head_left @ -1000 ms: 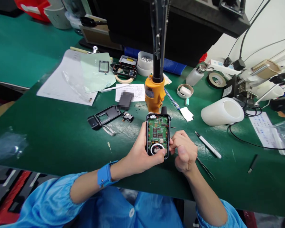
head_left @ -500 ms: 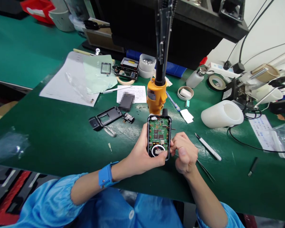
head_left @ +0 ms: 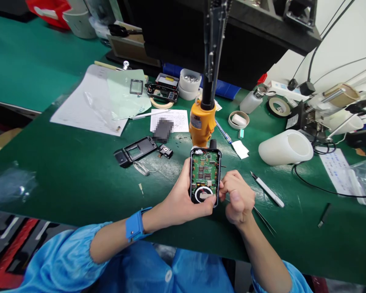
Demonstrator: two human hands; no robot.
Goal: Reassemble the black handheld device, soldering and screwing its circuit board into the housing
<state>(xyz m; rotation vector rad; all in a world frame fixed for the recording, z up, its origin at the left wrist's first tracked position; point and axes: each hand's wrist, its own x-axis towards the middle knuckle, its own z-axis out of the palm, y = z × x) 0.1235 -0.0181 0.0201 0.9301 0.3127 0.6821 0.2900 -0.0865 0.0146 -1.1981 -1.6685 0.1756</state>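
In my left hand is an opened handheld radio housing, its green circuit board facing up and a stubby antenna at the top. The fingers wrap its left side, and the thumb presses the lower right corner beside a round white-ringed part. My right hand is curled closed with its fingertips at the housing's right edge; what they pinch is hidden. Tweezers reach out from under that hand; whether it holds them cannot be told. Just beyond the housing hangs an orange electric screwdriver.
Left of the radio lie a black frame, a small black module and a coiled wire. A craft knife and a white cylindrical cup are on the right. Papers and screw-filled white cups stand behind.
Both hands keep nearly the same pose on the radio housing. The whole view has shifted very slightly, and the screwdriver and housing appear a touch further right.
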